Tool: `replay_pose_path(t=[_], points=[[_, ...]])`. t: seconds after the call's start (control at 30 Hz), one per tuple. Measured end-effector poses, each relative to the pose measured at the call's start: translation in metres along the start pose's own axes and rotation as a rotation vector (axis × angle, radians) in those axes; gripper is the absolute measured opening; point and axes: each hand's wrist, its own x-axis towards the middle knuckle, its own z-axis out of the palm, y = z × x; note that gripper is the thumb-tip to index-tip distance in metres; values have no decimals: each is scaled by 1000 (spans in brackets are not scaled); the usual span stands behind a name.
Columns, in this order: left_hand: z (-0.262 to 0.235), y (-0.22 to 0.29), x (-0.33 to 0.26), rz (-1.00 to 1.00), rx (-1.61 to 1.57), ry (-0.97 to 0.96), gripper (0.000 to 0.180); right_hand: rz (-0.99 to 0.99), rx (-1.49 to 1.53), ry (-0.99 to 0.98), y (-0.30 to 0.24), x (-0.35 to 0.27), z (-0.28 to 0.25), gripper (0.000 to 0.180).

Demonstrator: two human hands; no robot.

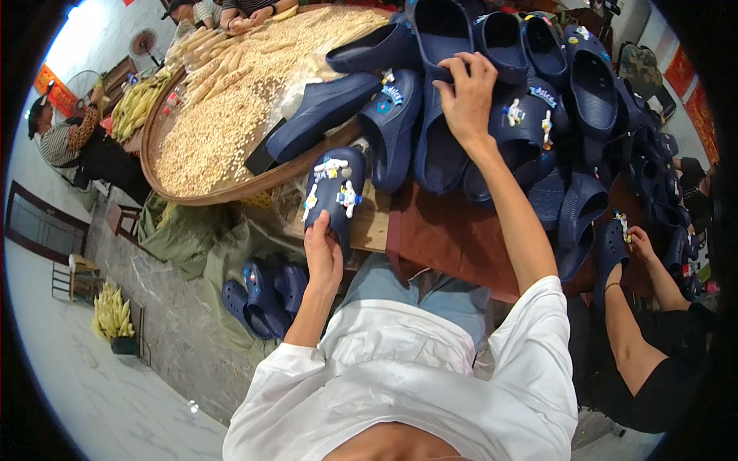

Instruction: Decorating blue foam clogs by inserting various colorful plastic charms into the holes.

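Observation:
My left hand (323,250) is closed round a navy clog (327,207), thumb on top. White cartoon charms sit on the clog's upper, which points away from me. Farther right, my right hand (467,92) reaches into the heap of navy clogs. Its fingers are bent over the rim of one plain clog (440,34), whose heel end is partly under the hand. Another plain clog (443,146) lies just below that hand. Beside it are a clog with a blue-and-white charm (390,123) and a clog with several white charms (519,131).
A wide round tray (246,188) of corn kernels and cobs stands at the far left. Clogs cover much of the reddish-brown table (453,238). More clogs (265,296) lie on the floor. On the right, a co-worker's hands hold a charmed clog (613,246). Other people are at the far side.

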Motion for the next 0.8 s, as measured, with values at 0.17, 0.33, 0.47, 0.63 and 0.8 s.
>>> replay_pose_path(t=[0.17, 0.33, 0.47, 0.63, 0.8], points=[[-20, 13, 0, 42, -76, 42, 29, -18, 94, 28, -30, -21, -26, 34], [-35, 35, -20, 127, -147, 151, 25, -76, 189, -41, -98, -81, -64, 25], [-57, 48, -25, 222, -189, 192, 27, -113, 276, -137, -150, -160, -70, 19], [-61, 59, -28, 266, -202, 239, 23, -107, 276, -291, -180, -240, -36, 12], [-69, 53, -21, 283, -208, 256, 21, -116, 355, -499, -186, -259, -23, 10]])
